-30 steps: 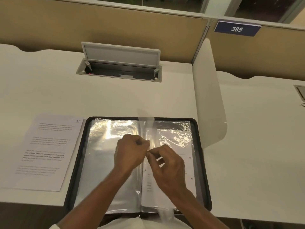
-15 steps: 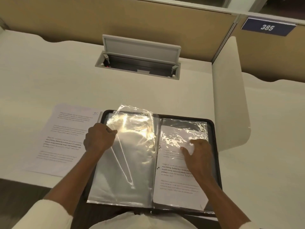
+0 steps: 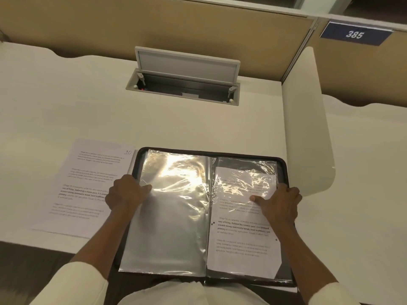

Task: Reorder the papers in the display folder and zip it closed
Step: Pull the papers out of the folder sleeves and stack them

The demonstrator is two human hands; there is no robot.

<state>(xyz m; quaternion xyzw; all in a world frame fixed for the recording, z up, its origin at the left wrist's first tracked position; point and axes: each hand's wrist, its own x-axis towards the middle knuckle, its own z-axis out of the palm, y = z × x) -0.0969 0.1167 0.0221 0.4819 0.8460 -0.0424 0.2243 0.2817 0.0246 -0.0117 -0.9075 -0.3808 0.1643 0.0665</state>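
Lying open near the front edge of the tabletop (image 3: 66,95), the display folder (image 3: 176,150) shows a new spread: the sleeve (image 3: 176,216) both hands pinched upright at the spine 1 s ago is now flat on the left, empty. Its outer edge is pinched by the left hand (image 3: 125,192); the right hand (image 3: 279,201) grips the folder's right edge w/ thumb on the sleeved paper (image 3: 242,243). A loose sheet (image 3: 88,172) (marked 10) lies alongside, so reordering isn't done; zip open.

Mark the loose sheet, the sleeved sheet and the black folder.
Loose white printed paper sheet (image 3: 88,186), head view, page middle.
White printed sheet inside right clear sleeve (image 3: 242,245), head view, lower text.
Black zip display folder (image 3: 285,170), head view, right rim.
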